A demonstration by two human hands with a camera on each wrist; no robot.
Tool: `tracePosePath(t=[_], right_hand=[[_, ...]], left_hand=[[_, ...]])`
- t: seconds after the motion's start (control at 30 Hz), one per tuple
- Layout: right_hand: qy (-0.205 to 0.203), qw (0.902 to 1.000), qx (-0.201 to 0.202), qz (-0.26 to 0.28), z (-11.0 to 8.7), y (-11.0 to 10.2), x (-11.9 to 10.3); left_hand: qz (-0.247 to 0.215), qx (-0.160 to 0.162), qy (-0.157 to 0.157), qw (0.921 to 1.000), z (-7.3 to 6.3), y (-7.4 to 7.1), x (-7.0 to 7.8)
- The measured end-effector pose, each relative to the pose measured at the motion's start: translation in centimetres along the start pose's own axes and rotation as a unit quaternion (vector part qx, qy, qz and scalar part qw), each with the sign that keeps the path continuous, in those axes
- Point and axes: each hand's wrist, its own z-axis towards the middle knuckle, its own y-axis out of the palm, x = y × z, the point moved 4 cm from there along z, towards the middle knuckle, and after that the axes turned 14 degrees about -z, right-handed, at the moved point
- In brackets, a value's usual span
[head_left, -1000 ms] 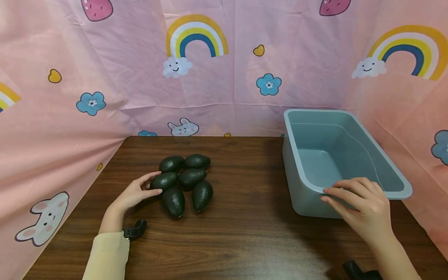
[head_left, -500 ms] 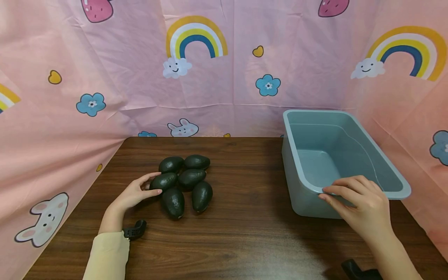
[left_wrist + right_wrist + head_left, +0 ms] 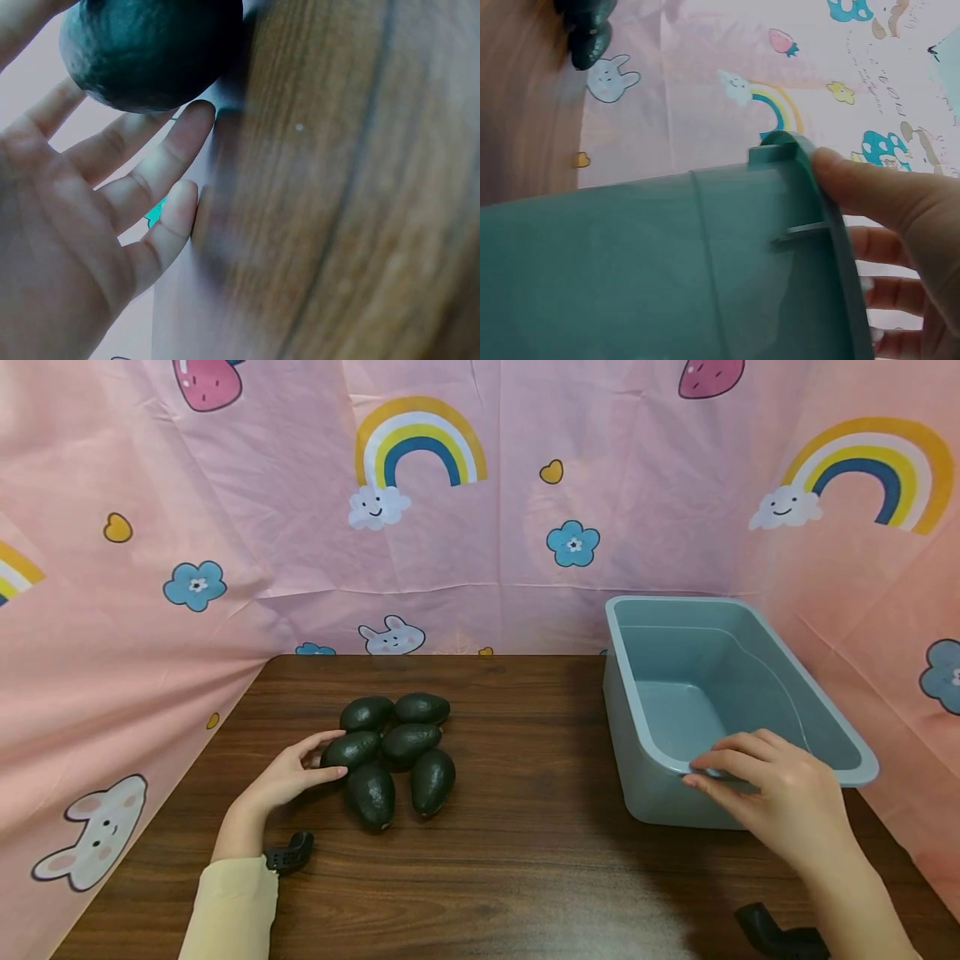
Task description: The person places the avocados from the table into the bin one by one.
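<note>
Several dark green avocados lie in a cluster on the left of the wooden table. My left hand point(image 3: 288, 775) has its thumb and index finger on either side of the leftmost avocado point(image 3: 351, 749), which rests on the table. In the left wrist view this avocado point(image 3: 150, 52) sits at the fingers, with the other fingertips spread near the tabletop. On the right stands a grey-blue plastic bin point(image 3: 628, 752). Its near rim is pinched by my right hand point(image 3: 783, 797). The right wrist view has the thumb on one side of the bin's rim point(image 3: 840, 262) and the other fingers across it.
The brown wooden table point(image 3: 517, 843) ends at a pink printed cloth point(image 3: 517, 543) that hangs behind and at both sides. A black wrist mount point(image 3: 291, 853) shows beside the left wrist, and another black mount point(image 3: 780, 935) beneath the right forearm.
The right hand's knuckles and wrist shift slightly while its fingertips stay on the bin's rim. The left hand and the avocados hold still.
</note>
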Motion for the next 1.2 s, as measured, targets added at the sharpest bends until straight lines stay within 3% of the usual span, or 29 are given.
tracePosePath(t=[0.27,0.6,0.87,1.2], right_hand=[[0.004,0.9969,-0.078,0.003,-0.05,0.17,0.68],[0.008,0.9953,-0.097,0.002,-0.02,0.17,0.72],[0.005,0.9960,-0.089,-0.001,-0.08,0.17,0.71],[-0.007,0.9995,-0.030,-0.005,-0.12,0.19,0.48]], left_hand=[[0.000,0.000,0.001,1.0000,0.01,0.03,0.14],[0.007,-0.003,0.009,0.9999,0.08,0.21,0.39],[0.004,0.009,0.012,0.9999,0.12,0.16,0.09],[-0.025,0.019,0.015,0.9994,-0.13,-0.26,0.00]])
